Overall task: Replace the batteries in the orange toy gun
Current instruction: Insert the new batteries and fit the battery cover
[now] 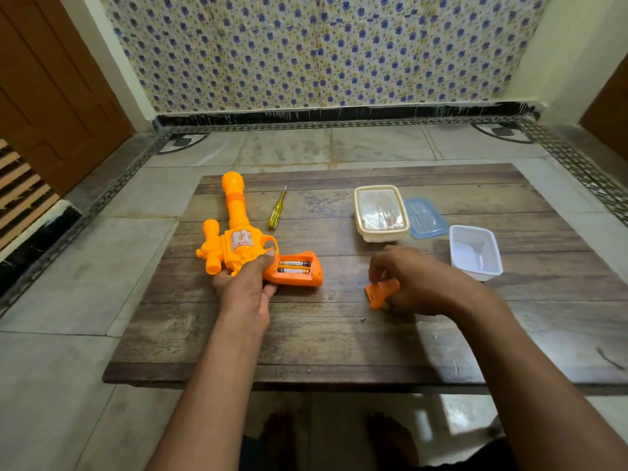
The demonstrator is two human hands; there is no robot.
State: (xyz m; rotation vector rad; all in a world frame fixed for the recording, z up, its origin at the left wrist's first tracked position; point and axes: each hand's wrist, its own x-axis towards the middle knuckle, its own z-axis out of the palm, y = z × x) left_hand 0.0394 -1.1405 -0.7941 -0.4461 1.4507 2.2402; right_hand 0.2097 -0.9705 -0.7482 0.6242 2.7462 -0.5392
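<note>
Head view: your left hand [245, 287] grips the orange plastic toy gun [238, 239]; its compartment, cover off, holds two batteries [294, 267]. Right of it, your right hand [413, 280] holds the orange cover [380, 292]. Swapping remains.

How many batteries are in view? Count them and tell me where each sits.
2. Both lie side by side in the open grip compartment of the orange toy gun: the far battery and the near battery. The cream container may hide more.
</note>
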